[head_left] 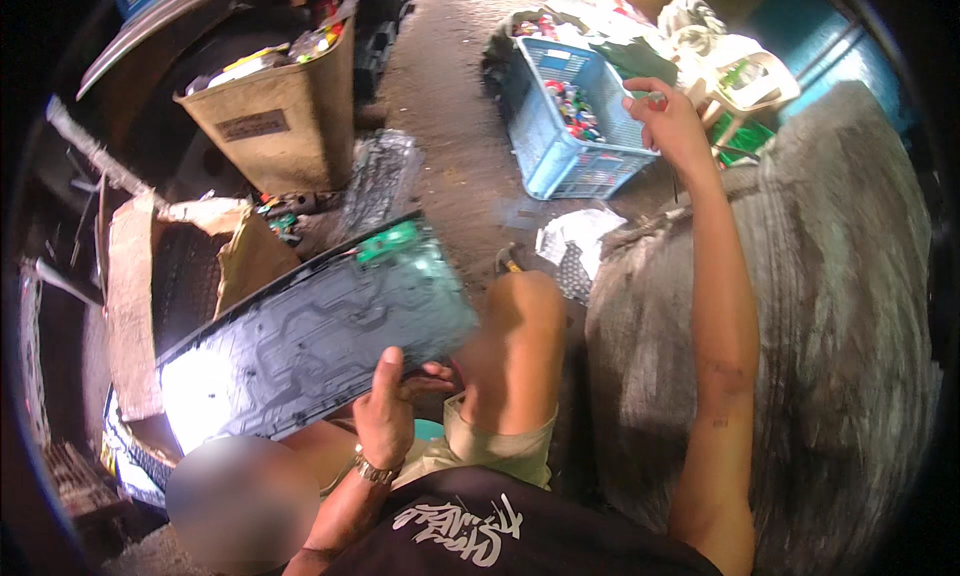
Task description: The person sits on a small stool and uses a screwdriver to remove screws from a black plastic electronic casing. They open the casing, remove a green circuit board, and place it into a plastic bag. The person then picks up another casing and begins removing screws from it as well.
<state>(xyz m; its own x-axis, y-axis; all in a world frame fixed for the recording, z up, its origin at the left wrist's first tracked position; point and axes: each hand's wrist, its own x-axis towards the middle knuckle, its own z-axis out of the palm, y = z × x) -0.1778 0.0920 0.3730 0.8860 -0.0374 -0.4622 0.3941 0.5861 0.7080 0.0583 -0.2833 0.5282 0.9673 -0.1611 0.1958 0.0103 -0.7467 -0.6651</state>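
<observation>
My left hand (388, 408), with a metal watch on its wrist, grips the near edge of an opened keyboard (320, 326), thumb on top. The keyboard is a dark shallow shell with a shiny sheet of printed traces in it. At its far right corner sits a green circuit board (387, 243). Stretched far forward, my right hand (668, 126) is over the right rim of a blue plastic crate (590, 156). Its fingers are curled together near a small red and white bit that I cannot make out. Inside the crate lie several small colourful pieces (572, 111).
A large grey sack (770, 336) bulges along my right. To the left are an open cardboard box (135, 306) and a tan bin (290, 126) filled with scraps. Crumpled plastic (380, 181) and a white sheet (580, 238) lie on the floor. A pale stool (755, 81) stands beyond the crate.
</observation>
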